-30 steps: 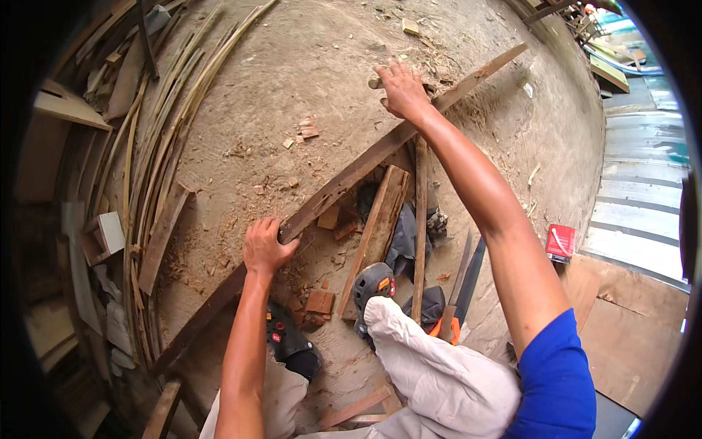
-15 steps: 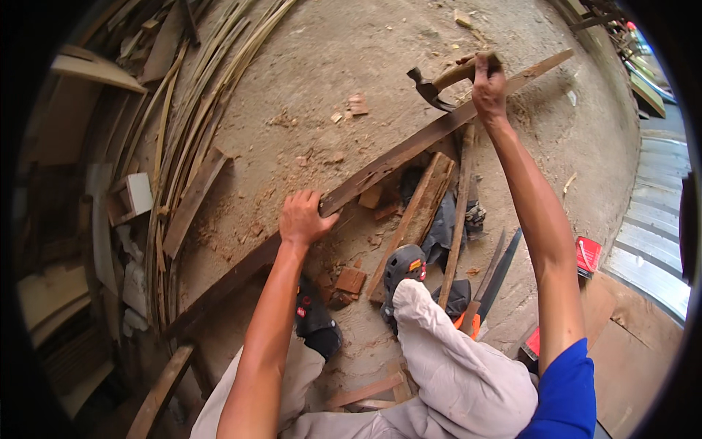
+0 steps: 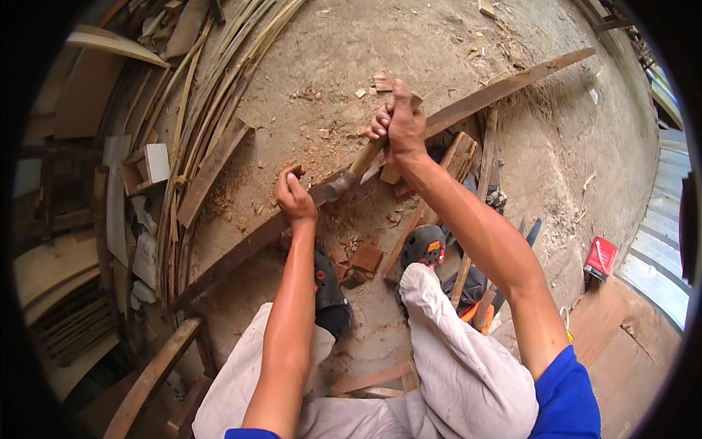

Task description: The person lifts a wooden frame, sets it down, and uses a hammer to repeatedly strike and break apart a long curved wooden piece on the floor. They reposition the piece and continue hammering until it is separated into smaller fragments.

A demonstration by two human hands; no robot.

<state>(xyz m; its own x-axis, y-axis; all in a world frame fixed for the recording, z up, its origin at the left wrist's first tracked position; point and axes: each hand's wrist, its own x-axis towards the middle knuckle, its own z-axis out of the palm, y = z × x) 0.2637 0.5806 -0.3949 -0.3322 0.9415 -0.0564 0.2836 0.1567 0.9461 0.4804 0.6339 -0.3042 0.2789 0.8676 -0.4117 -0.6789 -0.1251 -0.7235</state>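
Note:
A long dark wooden beam (image 3: 504, 91) lies slantwise across the ground before me, from lower left to upper right. My right hand (image 3: 404, 130) is closed round the wooden handle of a claw hammer (image 3: 363, 157). The hammer's head is low, over the beam or touching it, and slightly blurred; its claw points to the right. Just left of the head, my left hand (image 3: 296, 199) is closed at the beam, with its fingers curled over the far edge. What lies inside those fingers is hidden.
Long thin wood strips (image 3: 219, 95) and boards pile up at the left. Reddish wood blocks (image 3: 366, 257) lie between my shoes. More planks (image 3: 459, 155) and a long blade with an orange part (image 3: 479, 313) lie right of them. A red container (image 3: 600, 256) stands farther right.
My right hand has swung the hammer down and left, from over the beam's far part to close beside my left hand. My left hand has turned, its fingers now curled.

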